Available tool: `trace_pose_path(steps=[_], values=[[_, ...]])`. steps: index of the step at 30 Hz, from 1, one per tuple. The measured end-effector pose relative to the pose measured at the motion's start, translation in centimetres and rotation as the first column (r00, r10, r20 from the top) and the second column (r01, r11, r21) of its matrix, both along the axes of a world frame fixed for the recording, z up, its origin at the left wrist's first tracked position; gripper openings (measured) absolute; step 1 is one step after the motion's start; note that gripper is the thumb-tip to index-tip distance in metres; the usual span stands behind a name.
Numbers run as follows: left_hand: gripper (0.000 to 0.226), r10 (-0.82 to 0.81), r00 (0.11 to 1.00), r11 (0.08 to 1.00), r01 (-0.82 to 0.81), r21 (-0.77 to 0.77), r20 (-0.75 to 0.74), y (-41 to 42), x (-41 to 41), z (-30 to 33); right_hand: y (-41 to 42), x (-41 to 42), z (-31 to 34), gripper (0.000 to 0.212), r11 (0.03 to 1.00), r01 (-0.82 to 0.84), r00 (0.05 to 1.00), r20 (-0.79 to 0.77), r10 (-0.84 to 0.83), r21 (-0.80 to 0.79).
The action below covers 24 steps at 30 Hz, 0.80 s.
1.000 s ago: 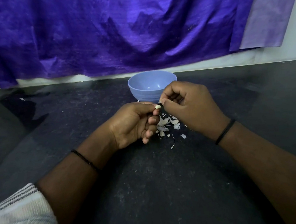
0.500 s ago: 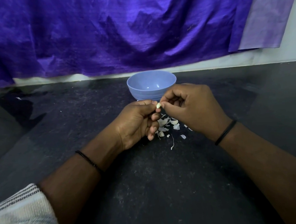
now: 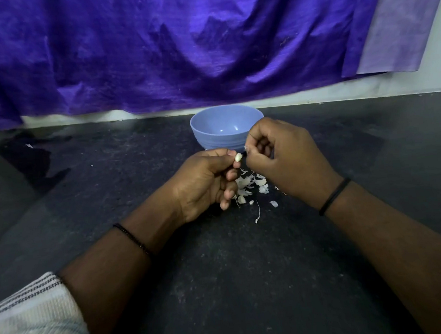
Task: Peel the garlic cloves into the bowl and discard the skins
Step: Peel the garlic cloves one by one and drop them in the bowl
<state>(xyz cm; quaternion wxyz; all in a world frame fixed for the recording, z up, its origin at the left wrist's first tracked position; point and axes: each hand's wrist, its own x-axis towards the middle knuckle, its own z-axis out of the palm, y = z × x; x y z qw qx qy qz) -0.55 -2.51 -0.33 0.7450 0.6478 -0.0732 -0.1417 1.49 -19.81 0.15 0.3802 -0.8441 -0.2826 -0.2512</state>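
My left hand (image 3: 204, 182) pinches a small pale garlic clove (image 3: 238, 157) between thumb and fingertips, just in front of the blue bowl (image 3: 205, 133). My right hand (image 3: 286, 160) is a short gap to the right of the clove, with thumb and forefinger pinching a tiny white bit of skin (image 3: 245, 148). A heap of white garlic skins (image 3: 251, 184) lies on the dark counter below both hands. What I can see of the bowl's inside holds nothing.
A dark speckled counter (image 3: 225, 275) stretches all around. A purple cloth (image 3: 173, 41) hangs on the wall behind the bowl. A few stray skin flakes (image 3: 258, 218) lie nearer to me than the heap.
My right hand has pulled away from the clove to the right and up, with a bit of skin in its pinch. More of the clove now shows at my left fingertips.
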Motion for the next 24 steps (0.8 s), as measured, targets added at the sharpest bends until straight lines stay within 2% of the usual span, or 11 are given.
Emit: trace_pose_path(steps=[3,6,10,13,16,24], values=[[0.023,-0.019,1.000,1.000,0.019,0.005,0.012,0.16,0.18,-0.04,-0.17,0.01,0.05,0.002,1.000,0.022,0.999,-0.032,-0.023,-0.009],[0.022,-0.020,0.999,1.000,0.019,0.004,0.035,0.16,0.23,-0.06,-0.32,-0.21,0.17,0.008,0.999,0.026,0.997,-0.078,-0.028,-0.031],[0.018,0.072,0.993,0.997,-0.072,-0.005,0.090,0.13,0.31,-0.17,-0.48,-0.17,0.01,0.007,0.999,0.032,0.991,-0.127,-0.030,0.011],[0.014,0.154,0.969,0.986,-0.163,0.031,0.194,0.05,0.55,-0.34,-0.49,0.04,-0.08,0.012,0.996,0.051,0.979,-0.203,-0.035,0.077],[0.011,0.202,0.937,0.972,-0.227,0.059,0.285,-0.03,0.60,-0.52,-0.39,-0.06,0.00,0.001,0.987,0.019,0.955,-0.295,0.029,0.159],[0.010,0.217,0.911,0.961,-0.263,0.087,0.350,0.02,0.53,-0.63,-0.38,-0.09,-0.01,0.009,0.962,-0.028,0.957,-0.270,0.104,0.272]])
